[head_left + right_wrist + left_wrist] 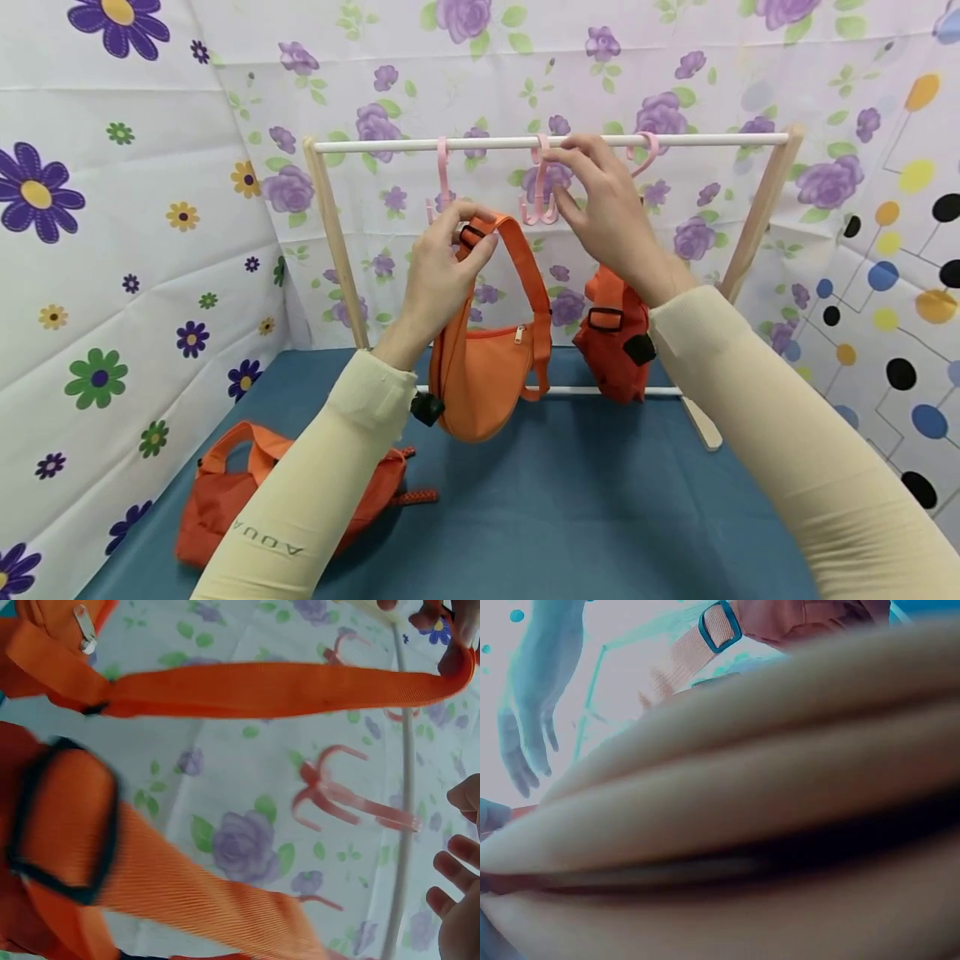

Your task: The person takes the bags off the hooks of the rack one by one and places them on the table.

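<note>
My left hand [441, 265] grips the strap [525, 267] of an orange crossbody bag [491, 387] near its black buckle. The bag hangs from that hand in front of the rack, its zipper pull facing me. My right hand [611, 217] is raised at the bar beside the middle pink hook [538, 179], fingers loosely bent. In the right wrist view, the fingers [454, 870] of that hand stand apart from the hook [330, 796] and hold nothing. The bag's blurred side [727, 772] fills most of the left wrist view.
A white bar [382, 146] on wooden posts carries the hooks, including a left pink hook [443, 171] and a right one [649, 150]. A red-orange bag [618, 358] hangs at the right. Another red-orange bag [213, 504] lies on the blue tabletop [570, 517], partly behind my left sleeve.
</note>
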Demonstrator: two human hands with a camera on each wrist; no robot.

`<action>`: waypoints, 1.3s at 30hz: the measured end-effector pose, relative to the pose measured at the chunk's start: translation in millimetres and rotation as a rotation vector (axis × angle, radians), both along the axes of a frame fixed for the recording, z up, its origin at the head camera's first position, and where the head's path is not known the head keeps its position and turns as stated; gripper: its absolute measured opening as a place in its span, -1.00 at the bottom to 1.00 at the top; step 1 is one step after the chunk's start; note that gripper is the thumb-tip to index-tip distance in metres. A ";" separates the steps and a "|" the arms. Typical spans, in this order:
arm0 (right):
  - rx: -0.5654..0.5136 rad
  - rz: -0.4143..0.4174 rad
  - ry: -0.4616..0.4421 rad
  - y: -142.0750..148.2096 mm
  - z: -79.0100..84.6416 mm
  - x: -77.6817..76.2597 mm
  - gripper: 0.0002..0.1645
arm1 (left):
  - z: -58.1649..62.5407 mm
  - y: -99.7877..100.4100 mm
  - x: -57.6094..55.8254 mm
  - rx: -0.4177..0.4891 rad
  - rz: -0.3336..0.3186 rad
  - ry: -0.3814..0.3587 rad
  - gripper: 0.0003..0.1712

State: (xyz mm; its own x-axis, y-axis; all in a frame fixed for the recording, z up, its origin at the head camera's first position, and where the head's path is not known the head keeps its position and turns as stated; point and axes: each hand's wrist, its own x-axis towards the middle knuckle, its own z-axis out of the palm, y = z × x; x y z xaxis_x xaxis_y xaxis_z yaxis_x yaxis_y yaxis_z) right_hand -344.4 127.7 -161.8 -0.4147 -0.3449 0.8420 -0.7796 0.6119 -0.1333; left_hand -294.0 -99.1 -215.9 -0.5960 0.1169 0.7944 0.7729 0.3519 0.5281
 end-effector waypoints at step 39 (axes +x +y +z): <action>0.100 0.084 -0.705 -2.7 -112.1 33.3 0.13 | 3.6 -4.5 22.2 0.003 -0.029 0.071 -0.76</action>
State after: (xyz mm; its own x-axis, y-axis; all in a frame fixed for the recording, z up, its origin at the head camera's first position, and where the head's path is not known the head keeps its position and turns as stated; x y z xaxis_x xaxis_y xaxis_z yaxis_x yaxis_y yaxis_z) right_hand -311.1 125.0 -273.9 -0.8171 -0.4609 0.3463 -0.5735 0.5891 -0.5693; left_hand -271.7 -103.5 -212.3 -0.5342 0.1307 0.8352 0.8184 0.3273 0.4723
